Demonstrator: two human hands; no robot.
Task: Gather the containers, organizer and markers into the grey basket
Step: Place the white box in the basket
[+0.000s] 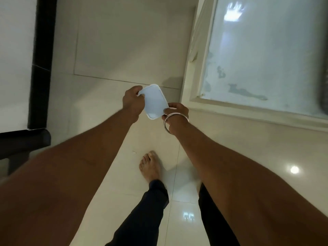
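Bare forearms, a silver bangle point(175, 122) on the right wrist, dark, perhaps black trousers point(154, 210), a bare foot point(150, 166) below the bangle.

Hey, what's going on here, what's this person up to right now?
A person is standing barefoot on a glossy tiled floor, holding a small pale-blue rectangular container out in front with both hands. The left hand grips its far corner and the right hand, with a metal bangle at the wrist, grips the near corner. No grey basket, organizer or markers are in view.

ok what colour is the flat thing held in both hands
Pale blue: a flat rounded-rectangular plastic lid or container, held between the left hand and right hand. Head view.
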